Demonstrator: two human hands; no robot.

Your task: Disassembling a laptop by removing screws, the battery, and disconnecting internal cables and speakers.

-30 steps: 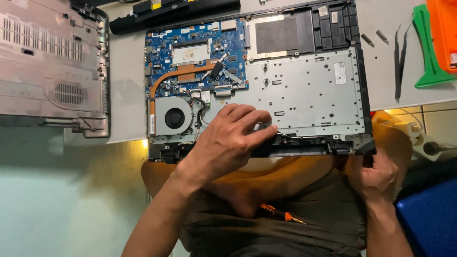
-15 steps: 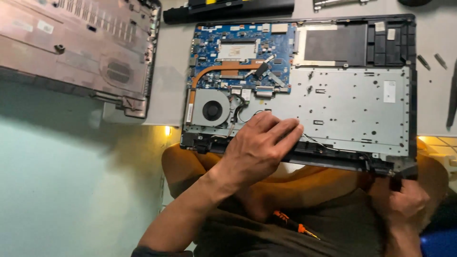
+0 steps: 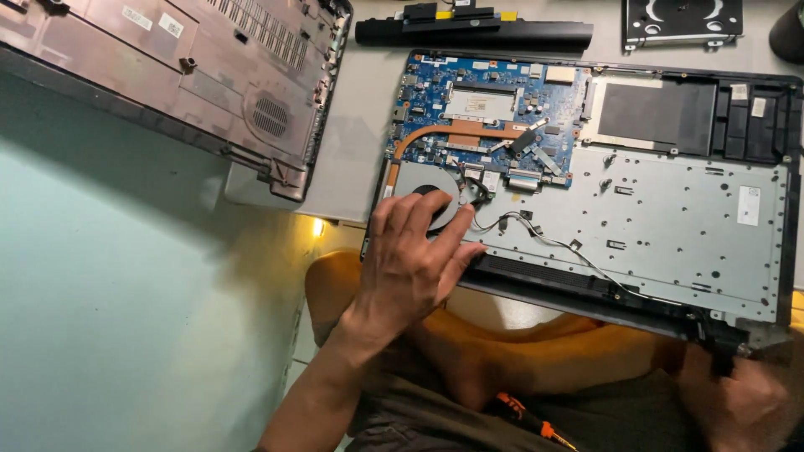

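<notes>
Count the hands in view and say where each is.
2. The left hand lies on the fan at the open laptop's near left corner. The right hand, blurred, is at its near right corner.

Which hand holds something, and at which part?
The right hand grips the opened laptop at its near right corner; the left hand only rests flat on it.

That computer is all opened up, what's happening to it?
A person has an opened laptop lying at the table's edge, insides showing. The left hand rests flat on the round cooling fan beside the blue circuit board. The right hand is at the laptop's near right corner, though it is too blurred to tell its grip. The removed bottom cover lies to the left, the long black battery behind. An orange-handled screwdriver lies in the lap.
</notes>
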